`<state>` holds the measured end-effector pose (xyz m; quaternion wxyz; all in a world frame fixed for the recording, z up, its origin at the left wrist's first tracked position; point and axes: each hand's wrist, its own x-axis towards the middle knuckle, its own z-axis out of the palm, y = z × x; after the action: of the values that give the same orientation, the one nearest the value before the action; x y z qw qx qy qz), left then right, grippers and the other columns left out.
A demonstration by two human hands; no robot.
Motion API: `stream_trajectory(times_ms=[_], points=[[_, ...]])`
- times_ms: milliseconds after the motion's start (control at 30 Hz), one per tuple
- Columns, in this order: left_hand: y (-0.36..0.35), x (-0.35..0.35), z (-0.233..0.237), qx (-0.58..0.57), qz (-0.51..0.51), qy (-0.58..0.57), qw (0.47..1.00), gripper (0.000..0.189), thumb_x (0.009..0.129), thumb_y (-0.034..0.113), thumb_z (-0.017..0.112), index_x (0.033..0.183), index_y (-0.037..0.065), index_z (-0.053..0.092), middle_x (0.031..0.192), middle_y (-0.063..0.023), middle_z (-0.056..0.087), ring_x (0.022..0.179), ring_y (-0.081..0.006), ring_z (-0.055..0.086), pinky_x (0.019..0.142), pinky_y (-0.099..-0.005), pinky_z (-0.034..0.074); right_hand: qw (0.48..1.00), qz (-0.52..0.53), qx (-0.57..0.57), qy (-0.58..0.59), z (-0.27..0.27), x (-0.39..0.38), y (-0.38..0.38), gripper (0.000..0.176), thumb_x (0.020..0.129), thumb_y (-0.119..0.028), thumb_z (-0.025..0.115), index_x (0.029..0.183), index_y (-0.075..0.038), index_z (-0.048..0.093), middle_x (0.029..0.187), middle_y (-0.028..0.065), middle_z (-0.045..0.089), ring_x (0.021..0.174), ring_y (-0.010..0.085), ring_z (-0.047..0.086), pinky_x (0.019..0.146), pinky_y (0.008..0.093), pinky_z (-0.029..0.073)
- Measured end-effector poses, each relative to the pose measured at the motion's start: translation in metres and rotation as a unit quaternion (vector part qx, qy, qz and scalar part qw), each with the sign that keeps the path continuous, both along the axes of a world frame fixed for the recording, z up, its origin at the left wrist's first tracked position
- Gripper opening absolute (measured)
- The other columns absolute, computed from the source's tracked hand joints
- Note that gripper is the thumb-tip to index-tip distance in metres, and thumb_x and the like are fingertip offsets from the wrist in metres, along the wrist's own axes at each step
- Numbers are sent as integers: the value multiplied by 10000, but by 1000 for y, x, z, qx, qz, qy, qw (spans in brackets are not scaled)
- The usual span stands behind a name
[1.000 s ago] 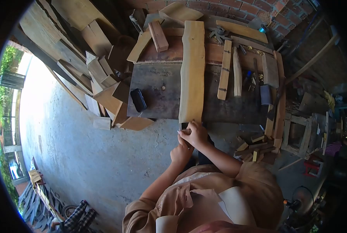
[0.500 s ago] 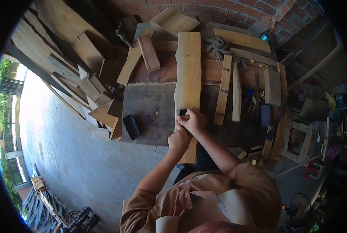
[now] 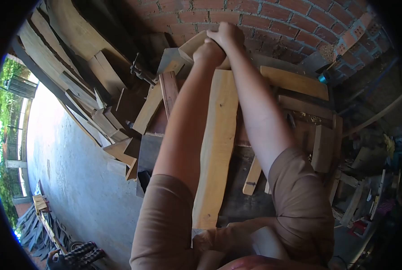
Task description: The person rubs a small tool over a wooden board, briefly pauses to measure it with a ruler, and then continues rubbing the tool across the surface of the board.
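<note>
Pale honey-yellow plank (image 3: 216,148) with fine darker grain, red-brown brick wall (image 3: 273,18) with pale grey mortar lines, tan sleeves (image 3: 160,225), dull grey concrete floor (image 3: 66,153), dark grey-brown surface (image 3: 149,148), black-and-white checked cloth (image 3: 82,252), green leaves (image 3: 7,72)

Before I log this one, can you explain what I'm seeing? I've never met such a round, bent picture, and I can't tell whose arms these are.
There is no machine here. The picture comes from a wide-angle camera worn on a person's head, looking forward and down, so the arms are the wearer's own. Both stretch along a long pale plank lying on a dark workbench. The left hand and right hand meet at the plank's far end, near the brick wall. The fingers are curled, and anything they grip is hidden. Other boards lie around.
</note>
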<state>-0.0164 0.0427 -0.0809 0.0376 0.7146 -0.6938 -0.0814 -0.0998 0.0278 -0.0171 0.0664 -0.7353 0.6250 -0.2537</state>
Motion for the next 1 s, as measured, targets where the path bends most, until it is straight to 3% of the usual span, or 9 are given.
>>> stream_trajectory(times_ms=[33, 100, 167, 267, 433, 567, 633, 800, 1000], points=[[35, -3, 40, -92, 38, 100, 990, 543, 782, 430, 455, 1002, -66, 469, 945, -230, 574, 874, -354, 570, 735, -390, 466, 1000, 1, 5, 5, 11, -3, 12, 482, 623, -498, 601, 823, -60, 629, 817, 127, 624, 762, 274, 606, 633, 373, 481], [95, -6, 88, -88, 60, 112, 988, 639, 753, 506, 475, 1025, -72, 446, 924, -244, 572, 844, -350, 578, 708, -394, 471, 999, 35, 7, -9, 36, -4, 40, 452, 631, -480, 608, 809, -65, 626, 792, 129, 622, 752, 281, 605, 630, 373, 481], [151, -6, 92, -78, 71, 116, 988, 690, 729, 544, 489, 1034, -71, 416, 907, -263, 568, 843, -344, 579, 695, -408, 470, 997, 59, -34, -40, 33, -3, 91, 450, 635, -493, 608, 764, -62, 606, 723, 130, 610, 700, 288, 599, 609, 372, 475], [246, -4, 66, -68, 65, 119, 988, 621, 720, 522, 525, 940, -45, 396, 775, -243, 588, 742, -379, 590, 628, -435, 480, 995, 62, 23, -78, 7, -2, 185, 402, 630, -462, 634, 729, -75, 591, 675, 116, 598, 651, 279, 591, 578, 371, 461], [432, -6, 13, 53, 86, 157, 982, 612, 713, 520, 532, 930, -30, 374, 727, -243, 584, 705, -385, 590, 603, -450, 482, 984, 43, 123, -121, -50, -4, 378, 376, 607, -417, 674, 603, -71, 526, 605, 103, 560, 569, 282, 558, 511, 377, 422], [559, -9, -16, 105, 111, 180, 972, 553, 725, 453, 547, 942, -22, 365, 667, -230, 584, 637, -381, 590, 543, -455, 476, 978, 52, 146, -138, -107, -6, 503, 384, 603, -390, 688, 563, -72, 476, 597, 93, 525, 554, 293, 537, 501, 381, 415], [606, -15, -23, 146, 135, 206, 958, 582, 727, 444, 541, 997, -26, 331, 674, -230, 588, 635, -382, 587, 543, -460, 472, 979, 61, 112, -157, -120, -7, 550, 422, 590, -374, 713, 522, -65, 434, 517, 80, 485, 492, 264, 508, 457, 352, 391], [662, -31, -34, 196, 151, 193, 950, 622, 734, 442, 529, 1037, -58, 315, 646, -211, 590, 604, -363, 594, 516, -440, 477, 981, 83, 94, -150, -134, -22, 606, 399, 584, -345, 721, 542, -77, 428, 544, 67, 482, 496, 262, 511, 455, 368, 396], [612, -38, -49, 189, 125, 181, 957, 693, 740, 475, 515, 1075, -89, 294, 627, -193, 594, 563, -343, 594, 473, -417, 476, 983, 84, 84, -137, -142, -33, 559, 390, 567, -322, 728, 541, -79, 423, 564, 61, 478, 503, 251, 513, 451, 363, 400]])
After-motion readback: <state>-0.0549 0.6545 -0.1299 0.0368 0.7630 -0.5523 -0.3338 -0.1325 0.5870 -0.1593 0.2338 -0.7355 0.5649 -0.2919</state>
